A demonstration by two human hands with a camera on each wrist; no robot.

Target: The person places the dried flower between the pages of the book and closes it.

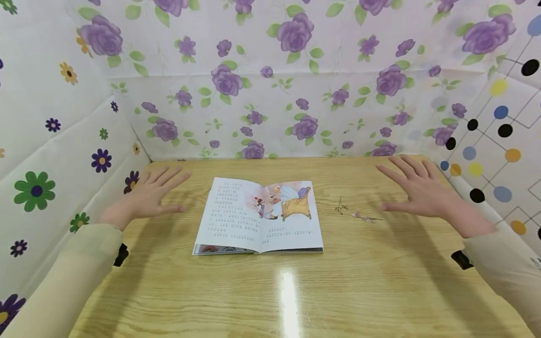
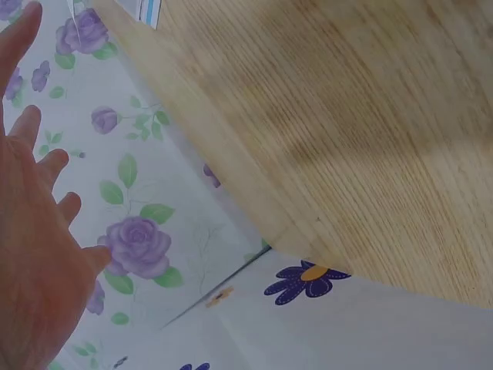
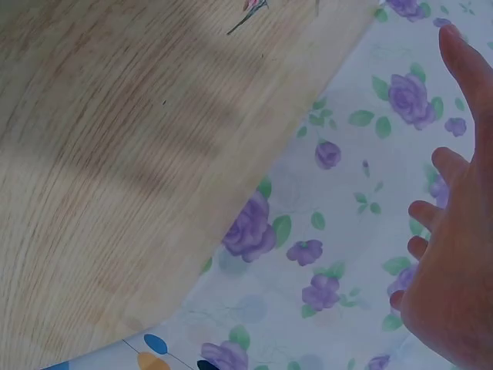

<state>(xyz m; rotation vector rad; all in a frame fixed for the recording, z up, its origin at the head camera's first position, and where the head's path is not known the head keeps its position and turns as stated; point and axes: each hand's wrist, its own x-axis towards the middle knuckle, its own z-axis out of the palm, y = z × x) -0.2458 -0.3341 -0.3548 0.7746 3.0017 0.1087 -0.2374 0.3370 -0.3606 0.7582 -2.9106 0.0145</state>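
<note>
An open picture book (image 1: 236,220) lies on the wooden table (image 1: 253,291), text on its left page and a coloured drawing on its right. To its left, my left hand (image 1: 152,195) hovers over the table with fingers spread and nothing in them. My right hand (image 1: 422,192) is raised in the same way at the right side, fingers apart and empty. Between the book and the right hand lie a small dried sprig (image 1: 340,205) and a thin stem with pinkish flowers (image 1: 366,217). Both wrist views show the hands held above the table's edges.
A wall covering with purple roses (image 1: 296,84) stands along the table's back edge. Flower-printed sheeting (image 1: 38,190) borders the left side, and dotted sheeting (image 1: 503,155) the right. Light glares on the table in front of the book.
</note>
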